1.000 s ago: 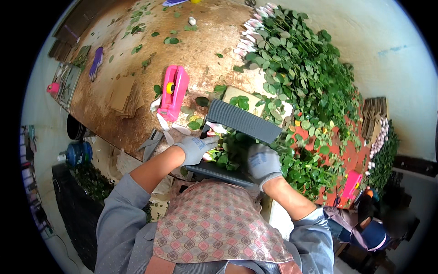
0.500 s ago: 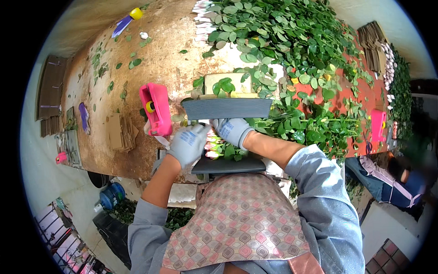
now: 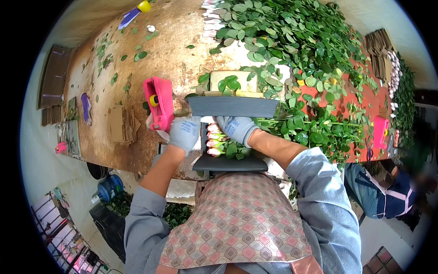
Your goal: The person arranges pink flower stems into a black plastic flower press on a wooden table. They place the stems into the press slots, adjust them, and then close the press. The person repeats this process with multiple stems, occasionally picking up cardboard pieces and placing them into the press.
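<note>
My left hand, in a pale grey glove, is at the left end of a ribbed dark rack, beside a pink tape dispenser; its fingers are bent, and what they hold is unclear. My right hand, gloved alike, curls just under the rack's upper bar, fingertips partly hidden, at the top of a row of pale pink roses. These lie with their leaves between that bar and the lower dark plate. A beige block with leaves on it stands behind the bar.
Cut rose stems heap at the back and right, partly on red covering. Cardboard, purple gloves and scattered leaves lie at left. Right are another pink dispenser and a co-worker. A water jug is below left.
Both hands have moved up toward the upper bar, the left one off the rose heads and leftward. The view has swung round so the rack looks level. The co-worker has shifted.
</note>
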